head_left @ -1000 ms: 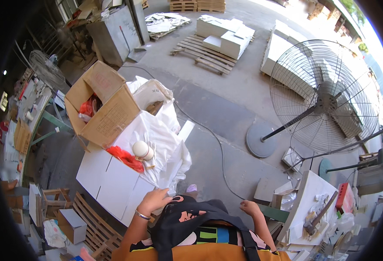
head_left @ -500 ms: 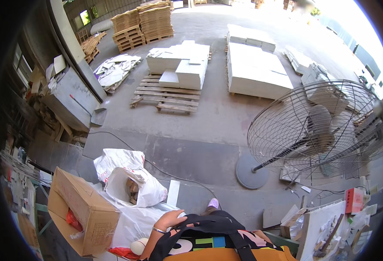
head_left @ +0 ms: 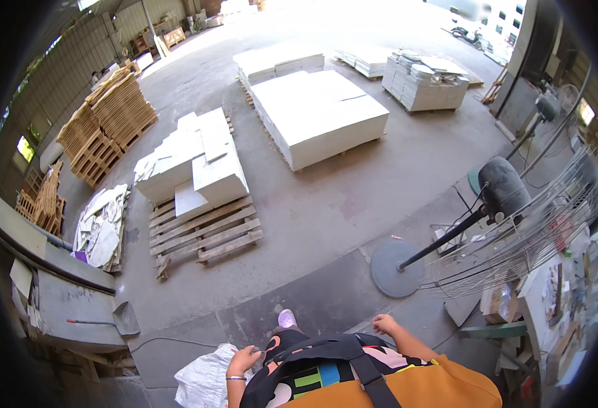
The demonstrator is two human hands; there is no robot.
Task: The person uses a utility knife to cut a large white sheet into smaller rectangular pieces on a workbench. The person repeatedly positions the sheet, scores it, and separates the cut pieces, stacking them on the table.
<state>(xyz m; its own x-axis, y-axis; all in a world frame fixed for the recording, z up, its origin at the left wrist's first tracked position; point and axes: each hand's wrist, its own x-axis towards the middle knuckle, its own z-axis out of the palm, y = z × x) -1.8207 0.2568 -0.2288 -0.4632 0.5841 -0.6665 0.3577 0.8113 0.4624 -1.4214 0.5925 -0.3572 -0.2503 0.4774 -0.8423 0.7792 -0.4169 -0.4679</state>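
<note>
My left hand [head_left: 244, 358], with a bangle at its wrist, hangs at the left side of my dark patterned apron [head_left: 306, 370]. Its fingers are loosely bent, and I see nothing held in them. Below and beside it lies a white woven sack [head_left: 202, 378], partly cut off by the lower edge. My right hand [head_left: 383, 325] is out in front of my right side, over the floor, loosely bent and apart from any object. One foot in a light purple shoe [head_left: 286, 318] shows ahead of the apron.
A standing fan's round base [head_left: 397, 268] and wire cage [head_left: 516, 251] stand at the right, before a cluttered workbench [head_left: 550, 326]. Ahead are pallets [head_left: 207, 234] with white slabs [head_left: 326, 112]. A dustpan [head_left: 126, 318] and a cable [head_left: 170, 339] lie left.
The view has swung to the right and forward. The cardboard box has left the view, and the sack now sits at the lower edge. My right hand has come out from behind the apron.
</note>
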